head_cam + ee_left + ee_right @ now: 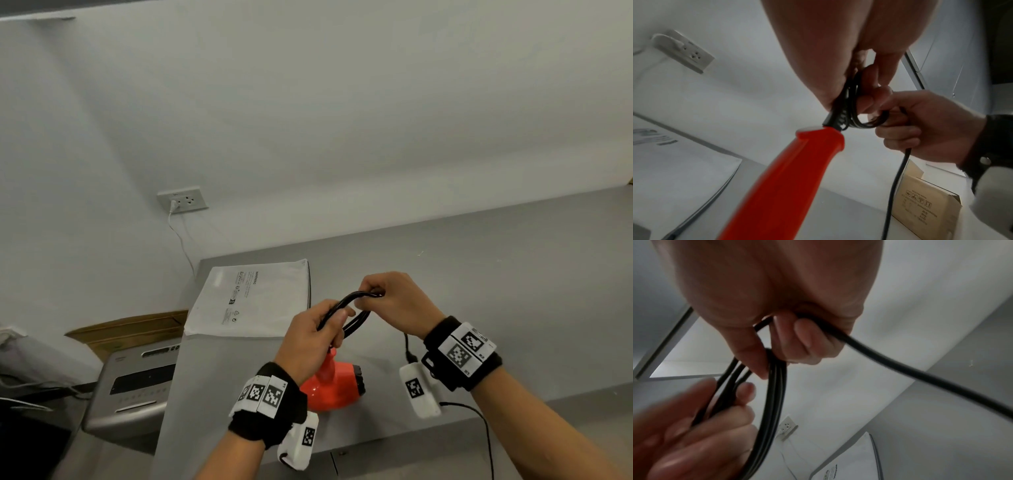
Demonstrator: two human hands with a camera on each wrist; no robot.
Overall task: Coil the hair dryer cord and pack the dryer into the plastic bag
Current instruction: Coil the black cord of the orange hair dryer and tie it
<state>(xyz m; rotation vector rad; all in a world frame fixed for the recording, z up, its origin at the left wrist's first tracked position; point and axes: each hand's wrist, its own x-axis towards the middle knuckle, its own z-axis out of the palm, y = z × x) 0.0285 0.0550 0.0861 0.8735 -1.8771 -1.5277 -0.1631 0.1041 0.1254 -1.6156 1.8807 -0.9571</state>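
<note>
Head view: both the left hand (310,337) and right hand (394,301) are gripping the cord (346,308), partly coiled; the dryer (334,385) is awaiting bagging in the bag (253,298).

I work in what looks like a plain utility or packing room rather than a home. A bare grey steel table (479,274) stands against an unpainted-looking white wall (308,120), where a wall socket (182,198) holds one white plug. Down at my left sits a grey machine with a button panel (137,383) (what kind, I cannot tell), with a brown cardboard box (130,330) behind it.
</note>
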